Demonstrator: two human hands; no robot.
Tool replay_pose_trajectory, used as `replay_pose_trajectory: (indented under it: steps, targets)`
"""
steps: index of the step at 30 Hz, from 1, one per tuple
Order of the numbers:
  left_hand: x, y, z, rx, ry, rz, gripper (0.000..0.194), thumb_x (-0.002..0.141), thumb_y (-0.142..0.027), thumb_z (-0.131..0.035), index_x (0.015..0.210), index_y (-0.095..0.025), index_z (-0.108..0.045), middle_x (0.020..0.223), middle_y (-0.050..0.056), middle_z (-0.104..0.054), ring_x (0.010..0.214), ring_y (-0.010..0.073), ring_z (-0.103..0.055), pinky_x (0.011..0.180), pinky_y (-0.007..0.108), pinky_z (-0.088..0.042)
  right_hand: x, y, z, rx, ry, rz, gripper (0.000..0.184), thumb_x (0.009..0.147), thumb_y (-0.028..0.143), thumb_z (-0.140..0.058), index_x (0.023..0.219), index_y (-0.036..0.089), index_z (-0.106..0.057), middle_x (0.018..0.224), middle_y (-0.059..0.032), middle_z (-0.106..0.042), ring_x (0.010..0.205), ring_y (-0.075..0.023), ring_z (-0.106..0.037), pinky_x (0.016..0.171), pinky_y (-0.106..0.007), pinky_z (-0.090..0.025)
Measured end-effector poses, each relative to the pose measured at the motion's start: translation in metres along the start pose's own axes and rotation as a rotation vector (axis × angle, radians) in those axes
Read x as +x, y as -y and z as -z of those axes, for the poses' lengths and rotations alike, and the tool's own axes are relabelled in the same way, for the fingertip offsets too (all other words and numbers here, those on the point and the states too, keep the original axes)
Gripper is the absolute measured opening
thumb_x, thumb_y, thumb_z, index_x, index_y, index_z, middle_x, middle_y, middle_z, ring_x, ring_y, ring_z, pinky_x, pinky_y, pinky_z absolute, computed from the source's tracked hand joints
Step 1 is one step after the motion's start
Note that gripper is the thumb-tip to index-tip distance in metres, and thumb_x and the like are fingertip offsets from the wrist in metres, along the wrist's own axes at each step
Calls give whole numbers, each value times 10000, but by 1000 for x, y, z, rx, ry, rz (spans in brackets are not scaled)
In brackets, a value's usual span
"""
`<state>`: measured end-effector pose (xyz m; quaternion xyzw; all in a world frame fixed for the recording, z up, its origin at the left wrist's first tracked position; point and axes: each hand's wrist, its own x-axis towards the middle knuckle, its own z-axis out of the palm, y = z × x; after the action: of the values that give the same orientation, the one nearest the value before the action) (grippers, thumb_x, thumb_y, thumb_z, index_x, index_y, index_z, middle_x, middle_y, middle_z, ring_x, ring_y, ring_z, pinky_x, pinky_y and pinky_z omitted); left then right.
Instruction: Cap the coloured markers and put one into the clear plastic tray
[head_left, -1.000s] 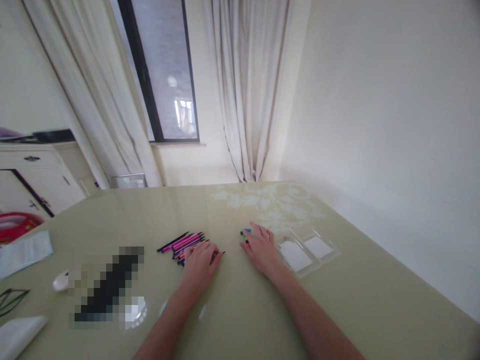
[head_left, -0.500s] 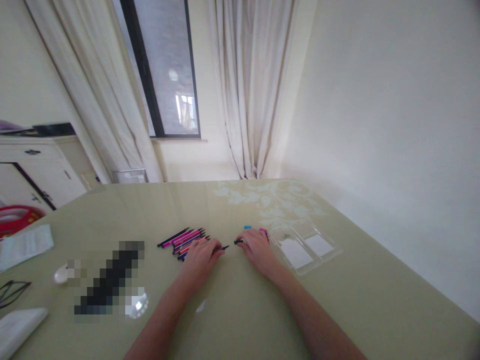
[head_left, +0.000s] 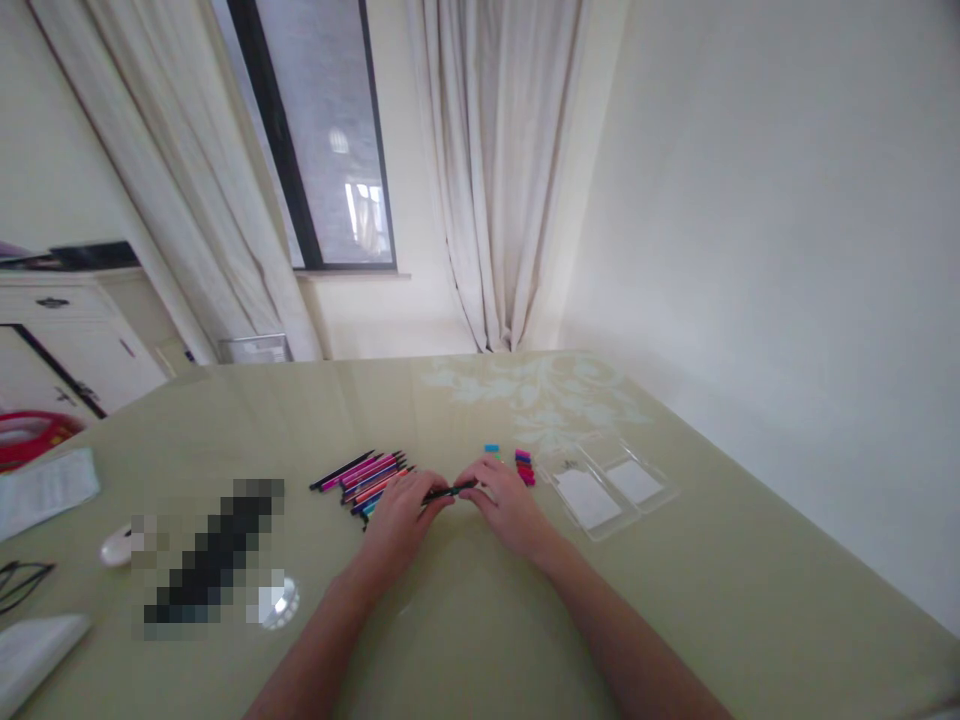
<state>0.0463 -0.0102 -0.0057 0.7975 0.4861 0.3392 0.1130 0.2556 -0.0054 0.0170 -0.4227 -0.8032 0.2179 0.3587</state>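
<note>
My left hand and my right hand meet at the middle of the table, both pinched on one thin dark pen that lies level between them. Just left of my left hand lies a row of several coloured pens, pink, red and black, partly hidden under the hand. Beyond my right hand sit small pen caps: a blue cap and a little stack of pink and red caps.
A clear plastic case with two white inserts lies open to the right of the caps. At the left are a white mouse, a blurred-out dark object, a round shiny thing, glasses and papers. The wall runs along the table's right side.
My hands have come together from apart. My right hand left the caps and brought its fingers onto the end of the pen that my left hand holds.
</note>
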Motion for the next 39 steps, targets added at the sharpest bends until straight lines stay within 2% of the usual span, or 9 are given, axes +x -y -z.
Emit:
replay_pose_trajectory:
  steps: [8,17,22,25,27,30,34,37,39]
  targets:
    - [-2,-12,1,-290,-106,159,186,886,-400,-689,842,-227,-743,807,0,-750,760,187,-672,713,290,-495,0,-1,1,271,-128,-45,69,901,277,-748,873,258,-809,809,-15,-713,809,-172,-656,770,-296,-516]
    - [-2,-17,5,-358,-73,228,152,841,-388,-733,834,-243,-781,799,-15,-773,757,186,-680,718,285,-490,0,3,5,312,-92,-32,103,897,317,-745,844,264,-818,782,-16,-710,788,-169,-651,759,-293,-506]
    - [0,-22,9,-350,12,183,188,910,-388,-662,979,-245,-762,920,-2,-776,835,186,-685,765,288,-494,2,1,6,340,-61,-83,178,901,410,-725,846,259,-801,816,-15,-734,807,-173,-667,759,-293,-518]
    - [-2,-31,9,-249,83,153,202,951,-389,-607,985,-233,-731,914,13,-754,821,189,-663,753,299,-473,4,-5,8,345,-138,-143,236,962,420,-634,949,235,-780,902,-31,-753,843,-179,-680,772,-296,-529]
    - [-6,-40,6,-157,164,130,163,945,-349,-604,935,-225,-710,883,19,-732,815,197,-645,745,306,-451,5,-12,10,254,-261,-192,292,1022,382,-525,1016,211,-761,958,-55,-748,866,-184,-678,789,-305,-529]
    - [-14,-54,-5,-92,315,46,77,906,-264,-623,898,-223,-688,879,22,-706,853,207,-631,763,308,-433,3,-22,11,-115,-337,-233,304,1038,287,-465,1086,195,-750,1048,-97,-725,979,-222,-654,898,-354,-500]
    - [-22,-70,-19,-89,424,-40,66,880,-215,-639,912,-232,-694,962,27,-692,945,214,-626,825,309,-437,-3,-30,6,-566,-173,-220,316,1020,288,-510,1264,240,-705,1322,-125,-648,1218,-285,-556,1034,-438,-417]
    - [-20,-71,-18,-98,430,-22,117,899,-307,-680,994,-247,-713,1018,27,-692,970,220,-630,855,318,-450,-5,-33,2,-695,-105,-211,331,1023,325,-522,1306,262,-682,1460,-119,-570,1323,-301,-484,1088,-475,-361]
    - [-14,-64,-11,-64,374,42,153,934,-355,-653,1014,-238,-712,1008,34,-694,943,219,-638,841,324,-460,-5,-34,-1,-732,-84,-210,323,1020,336,-537,1302,273,-683,1496,-120,-540,1344,-310,-463,1093,-491,-345]
